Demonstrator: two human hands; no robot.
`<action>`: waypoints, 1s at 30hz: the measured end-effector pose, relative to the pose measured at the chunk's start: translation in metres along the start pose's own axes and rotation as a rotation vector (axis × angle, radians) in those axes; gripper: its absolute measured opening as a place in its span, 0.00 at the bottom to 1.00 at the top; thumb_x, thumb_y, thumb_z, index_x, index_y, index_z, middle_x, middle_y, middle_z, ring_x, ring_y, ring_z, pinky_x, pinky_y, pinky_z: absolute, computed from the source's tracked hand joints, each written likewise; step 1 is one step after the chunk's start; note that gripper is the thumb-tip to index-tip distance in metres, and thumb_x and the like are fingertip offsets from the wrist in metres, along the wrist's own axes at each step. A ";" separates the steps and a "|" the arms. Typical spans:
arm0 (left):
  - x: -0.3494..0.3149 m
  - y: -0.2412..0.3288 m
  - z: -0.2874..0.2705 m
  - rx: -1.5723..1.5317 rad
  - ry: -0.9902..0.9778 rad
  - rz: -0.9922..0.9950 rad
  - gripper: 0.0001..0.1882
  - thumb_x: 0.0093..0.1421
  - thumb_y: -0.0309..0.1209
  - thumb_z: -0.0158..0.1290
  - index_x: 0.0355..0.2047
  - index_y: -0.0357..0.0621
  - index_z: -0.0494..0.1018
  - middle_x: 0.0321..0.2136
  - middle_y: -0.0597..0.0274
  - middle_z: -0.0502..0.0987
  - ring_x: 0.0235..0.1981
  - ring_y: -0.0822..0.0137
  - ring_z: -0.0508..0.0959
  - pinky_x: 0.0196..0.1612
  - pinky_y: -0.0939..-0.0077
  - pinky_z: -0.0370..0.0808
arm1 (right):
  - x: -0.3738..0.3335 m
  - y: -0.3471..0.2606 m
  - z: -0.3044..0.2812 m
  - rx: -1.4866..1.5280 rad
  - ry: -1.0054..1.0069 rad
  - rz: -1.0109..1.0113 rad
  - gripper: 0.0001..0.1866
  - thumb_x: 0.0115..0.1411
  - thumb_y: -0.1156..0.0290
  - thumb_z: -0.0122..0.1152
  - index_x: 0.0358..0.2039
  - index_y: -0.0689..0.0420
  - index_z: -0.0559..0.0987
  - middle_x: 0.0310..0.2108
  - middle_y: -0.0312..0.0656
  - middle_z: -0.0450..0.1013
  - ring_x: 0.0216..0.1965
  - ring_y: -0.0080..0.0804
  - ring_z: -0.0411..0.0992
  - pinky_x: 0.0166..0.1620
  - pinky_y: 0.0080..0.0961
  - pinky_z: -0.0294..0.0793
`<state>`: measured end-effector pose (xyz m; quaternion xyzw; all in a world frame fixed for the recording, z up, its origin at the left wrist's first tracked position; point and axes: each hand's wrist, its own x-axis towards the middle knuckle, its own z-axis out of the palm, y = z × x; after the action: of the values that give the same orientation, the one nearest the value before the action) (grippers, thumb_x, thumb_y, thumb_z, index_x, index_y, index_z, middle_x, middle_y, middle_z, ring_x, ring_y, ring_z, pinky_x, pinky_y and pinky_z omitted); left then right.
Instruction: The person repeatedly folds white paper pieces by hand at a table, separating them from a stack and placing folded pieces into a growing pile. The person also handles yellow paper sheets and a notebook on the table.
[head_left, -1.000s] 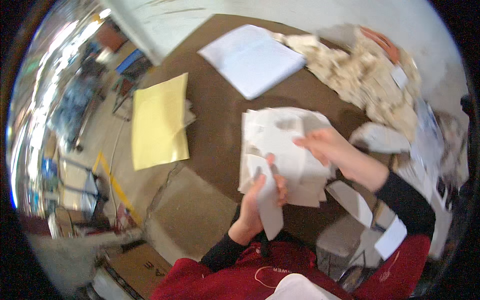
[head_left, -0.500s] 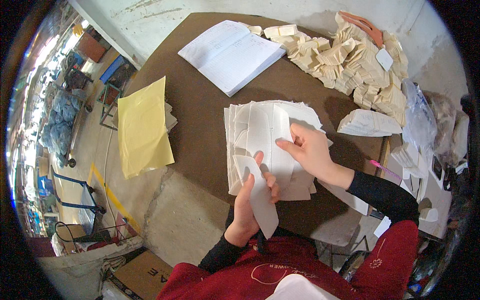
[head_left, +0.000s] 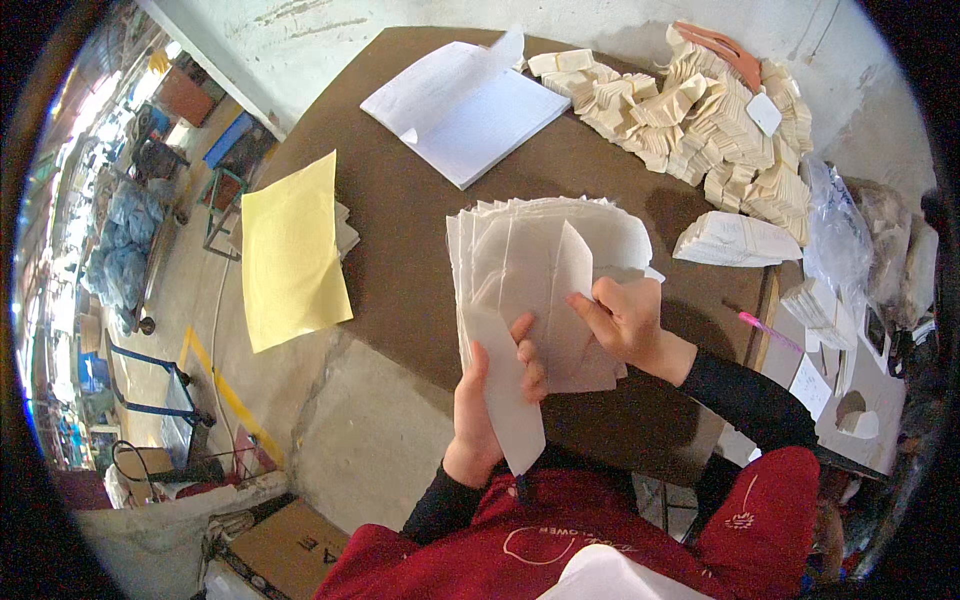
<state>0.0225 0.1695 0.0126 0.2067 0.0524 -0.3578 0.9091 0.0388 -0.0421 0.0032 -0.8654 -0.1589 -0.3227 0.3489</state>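
Observation:
A long white strip of cloth or stiff paper [head_left: 512, 410] lies along the palm of my left hand [head_left: 474, 425], the thumb over it and the fingers curled round its far side. My right hand [head_left: 632, 318] pinches another white piece with a pointed upper end [head_left: 568, 268] between thumb and forefinger. Both hands are over a fanned stack of white pieces [head_left: 482, 235] with rounded corners, at the table's near edge. The lower middle of the stack is partly hidden by my hands.
On the brown table [head_left: 400, 250], an open notebook [head_left: 500, 120] lies at the back. Bundled cream pieces [head_left: 720, 130] heap at back right, with a white bundle [head_left: 738, 240] nearer. A yellow sheet [head_left: 295, 255] overhangs the left edge; a pink pen [head_left: 768, 328] lies right.
The piece in my right fingers has lifted and tilted off the stack. My right hand has shifted a little right and nearer me. A notebook page has risen and is folding over.

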 end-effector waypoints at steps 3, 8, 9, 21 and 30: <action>0.001 0.002 -0.002 -0.029 -0.038 -0.014 0.40 0.64 0.58 0.43 0.63 0.37 0.55 0.35 0.67 0.66 0.28 0.74 0.63 0.31 0.81 0.64 | -0.003 0.002 0.002 -0.033 0.035 -0.106 0.20 0.55 0.73 0.66 0.13 0.55 0.65 0.08 0.39 0.59 0.09 0.34 0.62 0.14 0.29 0.56; 0.003 0.002 -0.005 -0.014 -0.021 0.012 0.38 0.66 0.57 0.40 0.61 0.35 0.57 0.35 0.67 0.66 0.28 0.74 0.62 0.30 0.80 0.63 | -0.004 0.002 0.004 -0.061 0.049 -0.135 0.19 0.54 0.72 0.66 0.14 0.53 0.66 0.08 0.39 0.61 0.08 0.37 0.62 0.13 0.34 0.58; 0.004 0.002 -0.006 -0.013 -0.025 0.017 0.37 0.66 0.56 0.39 0.61 0.35 0.57 0.35 0.67 0.66 0.28 0.74 0.62 0.29 0.80 0.63 | -0.004 0.001 0.004 -0.030 0.069 -0.156 0.18 0.53 0.72 0.67 0.13 0.53 0.66 0.08 0.39 0.61 0.08 0.36 0.62 0.13 0.34 0.58; 0.004 0.001 -0.011 -0.152 -0.109 0.018 0.34 0.68 0.53 0.37 0.58 0.32 0.59 0.35 0.68 0.69 0.28 0.75 0.62 0.30 0.80 0.63 | -0.003 -0.008 0.000 -0.075 0.123 -0.330 0.18 0.51 0.77 0.67 0.12 0.54 0.67 0.09 0.37 0.61 0.08 0.31 0.62 0.15 0.27 0.58; -0.008 0.020 0.046 0.976 0.216 0.327 0.25 0.64 0.35 0.52 0.59 0.39 0.63 0.34 0.68 0.70 0.32 0.79 0.65 0.35 0.85 0.64 | 0.016 -0.006 0.009 -0.105 0.051 0.248 0.20 0.53 0.58 0.66 0.17 0.60 0.73 0.13 0.46 0.67 0.14 0.38 0.68 0.21 0.36 0.65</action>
<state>0.0279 0.1686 0.0633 0.6472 -0.0599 -0.1706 0.7406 0.0520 -0.0306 0.0117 -0.8869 -0.0246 -0.3068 0.3443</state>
